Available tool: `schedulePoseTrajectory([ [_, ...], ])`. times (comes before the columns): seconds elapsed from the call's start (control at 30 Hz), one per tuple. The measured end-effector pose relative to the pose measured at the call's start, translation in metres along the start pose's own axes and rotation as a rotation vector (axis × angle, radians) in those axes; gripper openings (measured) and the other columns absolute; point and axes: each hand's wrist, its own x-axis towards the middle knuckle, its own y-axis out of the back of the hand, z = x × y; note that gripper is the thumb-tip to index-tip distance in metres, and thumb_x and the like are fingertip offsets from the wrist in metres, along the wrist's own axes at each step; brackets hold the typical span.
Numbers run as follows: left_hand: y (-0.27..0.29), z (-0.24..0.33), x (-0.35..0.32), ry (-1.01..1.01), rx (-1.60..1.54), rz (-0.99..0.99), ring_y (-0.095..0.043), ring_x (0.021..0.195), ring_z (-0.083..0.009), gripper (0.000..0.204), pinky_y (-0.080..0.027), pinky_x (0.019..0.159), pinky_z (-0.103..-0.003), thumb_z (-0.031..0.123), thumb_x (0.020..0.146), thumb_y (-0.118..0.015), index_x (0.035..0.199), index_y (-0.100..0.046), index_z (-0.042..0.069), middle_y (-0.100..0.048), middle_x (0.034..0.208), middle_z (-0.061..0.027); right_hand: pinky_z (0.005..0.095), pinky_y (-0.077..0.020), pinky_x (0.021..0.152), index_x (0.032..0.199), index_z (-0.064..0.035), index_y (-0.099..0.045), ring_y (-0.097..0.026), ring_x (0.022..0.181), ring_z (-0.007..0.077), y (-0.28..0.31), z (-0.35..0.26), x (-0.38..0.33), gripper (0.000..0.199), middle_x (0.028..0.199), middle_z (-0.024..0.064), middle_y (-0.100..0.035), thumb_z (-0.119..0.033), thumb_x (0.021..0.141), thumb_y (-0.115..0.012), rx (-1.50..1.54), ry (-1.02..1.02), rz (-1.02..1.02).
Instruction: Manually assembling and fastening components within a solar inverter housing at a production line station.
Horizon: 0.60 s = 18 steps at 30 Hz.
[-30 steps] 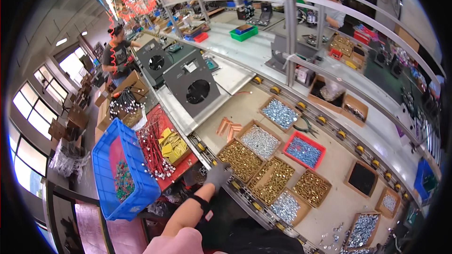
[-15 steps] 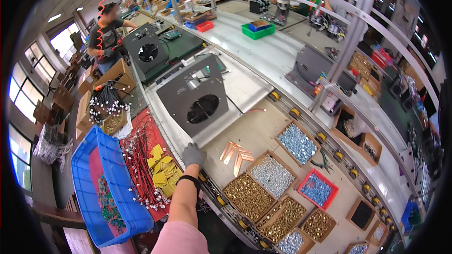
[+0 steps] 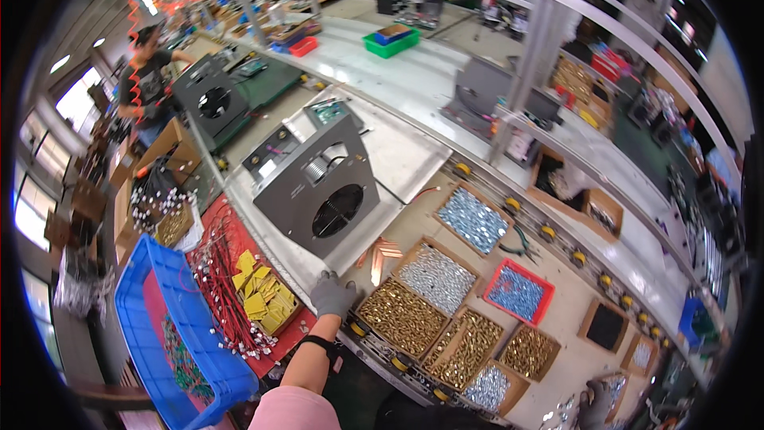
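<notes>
On our beige bench (image 3: 571, 287) we see a white board (image 3: 410, 153) at centre, copper-coloured strips (image 3: 378, 259) at six o'clock, and a red tray (image 3: 546, 302), pliers (image 3: 528, 252) and a black-filled box (image 3: 586, 318) toward four.

From far off I count two big grey panels (image 3: 298, 204) with round holes, three boxes of gold bits (image 3: 451, 342) side by side, one big blue tub (image 3: 192, 325), one pair of pliers (image 3: 522, 244)

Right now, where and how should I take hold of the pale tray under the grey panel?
Probably by the near corner of the pale tray, coming from the near side with the left hand, which is at that corner. The edge there sticks out bare past the grey panel, which slants over the tray and covers much of its middle.
</notes>
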Motion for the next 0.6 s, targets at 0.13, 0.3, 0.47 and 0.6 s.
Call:
schedulePoseTrajectory([
  [0.13, 0.002, 0.028, -0.051, -0.087, 0.061, -0.061, -0.059, 0.109, -0.0305, 0.063, -0.048, 0.088, -0.039, 0.05, 0.084, -0.048, 0.124, -0.055, 0.002, -0.053, 0.128, -0.02, 0.0421, -0.0439, 0.08, 0.094, -0.0058, -0.059, -0.055, 0.091, 0.0354, -0.024, 0.003, -0.042, 0.024, 0.093, 0.0149, -0.057, -0.003, 0.07, -0.063, 0.137, -0.07, 0.061],
  [0.3, -0.024, 0.048, -0.12, -0.312, 0.07, -0.084, -0.064, 0.091, -0.0351, 0.054, -0.05, 0.077, -0.046, 0.05, 0.083, -0.051, 0.11, -0.061, 0.004, -0.058, 0.116, -0.0155, 0.043, -0.0447, 0.08, 0.095, -0.0077, -0.061, -0.055, 0.093, 0.0351, -0.051, -0.004, -0.092, 0.024, 0.097, 0.0135, -0.059, -0.006, 0.071, -0.066, 0.247, -0.136, 0.083],
  [0.47, -0.018, 0.081, -0.184, -0.45, 0.059, -0.285, -0.062, 0.097, -0.0333, 0.05, -0.049, 0.081, -0.045, 0.047, 0.084, -0.052, 0.114, -0.059, 0.007, -0.057, 0.116, -0.016, 0.0387, -0.0474, 0.083, 0.095, -0.0065, -0.064, -0.058, 0.094, 0.0324, -0.077, -0.05, -0.067, 0.018, 0.096, 0.012, -0.061, -0.009, 0.077, -0.066, 0.527, -0.137, -0.001],
  [0.6, -0.035, 0.07, -0.189, -0.744, -0.065, -0.136, -0.063, 0.088, -0.0336, 0.039, -0.05, 0.076, -0.046, 0.036, 0.08, -0.058, 0.108, -0.062, 0.01, -0.062, 0.105, -0.0127, 0.0323, -0.0486, 0.089, 0.11, -0.0023, -0.059, -0.062, 0.099, 0.0227, -0.105, -0.097, 0.025, 0.026, 0.102, 0.0122, -0.061, -0.009, 0.085, -0.063, 0.778, -0.083, -0.049],
])
